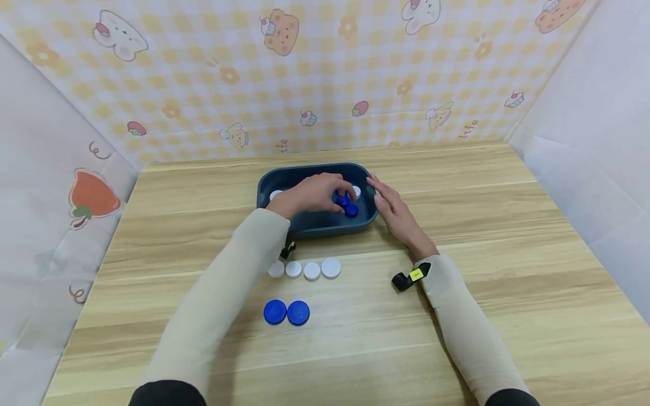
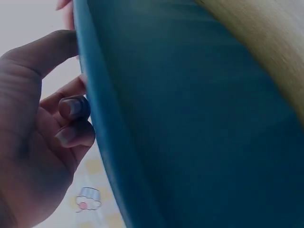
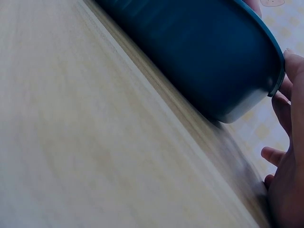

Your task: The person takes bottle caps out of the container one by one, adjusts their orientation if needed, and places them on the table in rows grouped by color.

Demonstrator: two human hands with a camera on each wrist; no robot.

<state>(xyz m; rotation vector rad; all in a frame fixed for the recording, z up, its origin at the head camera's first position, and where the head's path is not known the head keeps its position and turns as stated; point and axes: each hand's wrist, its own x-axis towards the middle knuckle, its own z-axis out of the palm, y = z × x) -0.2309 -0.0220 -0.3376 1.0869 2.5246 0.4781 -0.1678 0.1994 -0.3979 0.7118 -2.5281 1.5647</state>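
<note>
Left hand (image 1: 316, 193) curled over blue caps (image 1: 351, 211), grip unclear, right hand (image 1: 401, 219) extended against tray (image 1: 327, 232), so a careless pinch could scatter them.

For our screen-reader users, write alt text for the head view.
A person's left hand reaches into a dark blue tray, its fingers at some blue caps, while the right hand touches the tray's right end. On the wood-grained table, a row of white caps lies nearer the tray than two other blue caps.
</note>
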